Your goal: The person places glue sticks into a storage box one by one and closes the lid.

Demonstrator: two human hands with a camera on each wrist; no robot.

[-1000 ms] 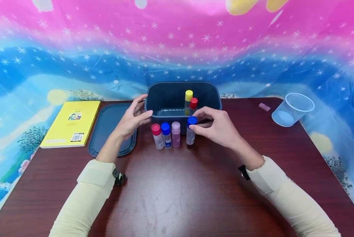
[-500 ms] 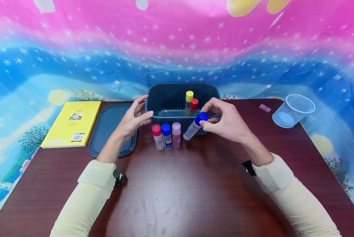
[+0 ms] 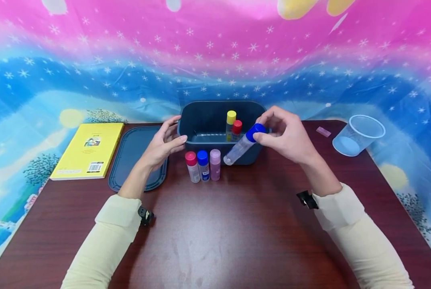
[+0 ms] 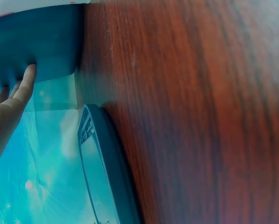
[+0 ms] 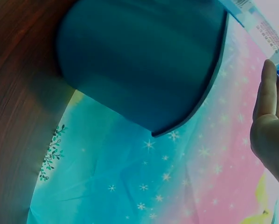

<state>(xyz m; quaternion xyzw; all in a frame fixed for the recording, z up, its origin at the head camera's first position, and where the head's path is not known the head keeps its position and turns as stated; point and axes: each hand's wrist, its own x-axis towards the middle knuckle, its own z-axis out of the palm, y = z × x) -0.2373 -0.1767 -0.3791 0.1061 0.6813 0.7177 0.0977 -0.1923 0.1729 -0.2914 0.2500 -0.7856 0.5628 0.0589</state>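
Note:
My right hand (image 3: pixel 285 132) pinches the blue cap of a clear glue stick (image 3: pixel 238 150), tilted and raised in front of the dark box (image 3: pixel 219 154). In the right wrist view, the glue stick's labelled barrel (image 5: pixel 265 35) shows beside my fingers. My left hand (image 3: pixel 161 146) rests its extended fingers against the box's left end, as the left wrist view also shows. Inside the box stand a yellow-capped stick (image 3: pixel 230 120) and a red-capped stick (image 3: pixel 236 129). Before it stand a pinkish-red-capped stick (image 3: pixel 192 167), a blue-capped stick (image 3: pixel 203 166) and a pink stick (image 3: pixel 215 165).
A dark lid (image 3: pixel 129 152) lies left of the box, beside a yellow book (image 3: pixel 89 150). At the right stand a white mesh cup (image 3: pixel 358 134) and a small pink block (image 3: pixel 323 131). A patterned cloth (image 3: pixel 215 52) hangs behind the brown table (image 3: pixel 215 233).
My right hand has lifted the clear blue-capped glue stick off the table, tilting it and moving it up and to the right. My left hand has stayed at the box.

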